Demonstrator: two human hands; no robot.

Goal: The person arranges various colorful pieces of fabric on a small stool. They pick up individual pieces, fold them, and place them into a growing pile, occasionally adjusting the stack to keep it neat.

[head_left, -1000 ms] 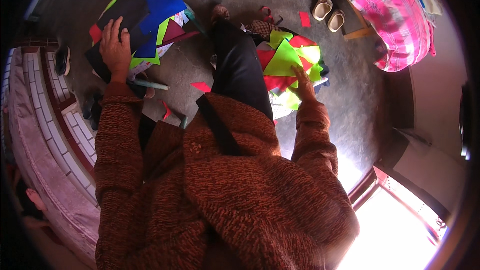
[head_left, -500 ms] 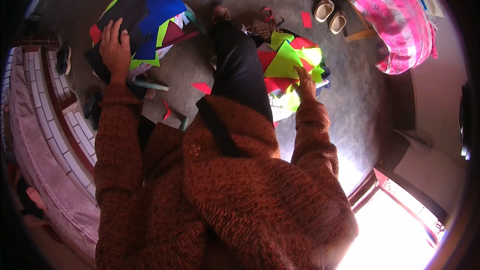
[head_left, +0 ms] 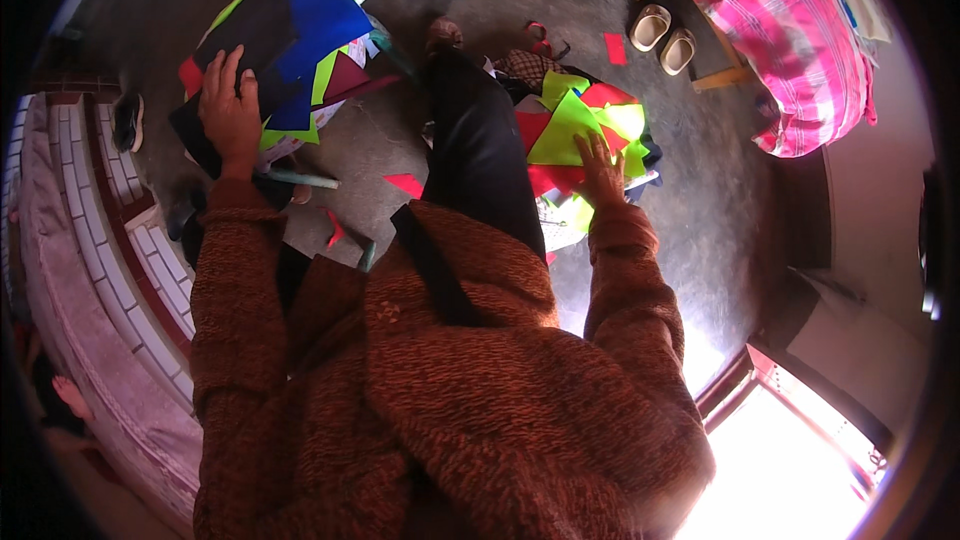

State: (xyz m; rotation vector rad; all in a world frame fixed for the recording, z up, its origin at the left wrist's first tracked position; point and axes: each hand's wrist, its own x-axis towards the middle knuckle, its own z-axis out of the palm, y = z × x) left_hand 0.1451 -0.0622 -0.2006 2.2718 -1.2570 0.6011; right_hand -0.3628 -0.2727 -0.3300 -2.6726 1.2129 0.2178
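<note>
My left hand point(head_left: 230, 112) rests open, fingers spread, on a black cloth piece point(head_left: 250, 25) on top of a pile at the left. Blue cloth point(head_left: 325, 15), neon yellow-green edges and a maroon piece point(head_left: 352, 78) show in that same pile. To the right of my leg lies a second heap of scraps. There my right hand point(head_left: 602, 172) lies with fingers stretched out over a neon yellow-green piece point(head_left: 566, 132), beside red cloth point(head_left: 608, 95). What lies under each palm is hidden.
Red scraps point(head_left: 405, 184) lie on the grey floor point(head_left: 375, 130). Cream clogs point(head_left: 650, 28) stand near wooden legs point(head_left: 725, 75) and a pink plaid cloth point(head_left: 805, 50) at the right. A dark shoe point(head_left: 128, 120) is at the left. Bright light enters at lower right.
My right hand has shifted slightly left on the neon cloth. My left hand stays on the black cloth, almost unmoved. The view has tilted a little.
</note>
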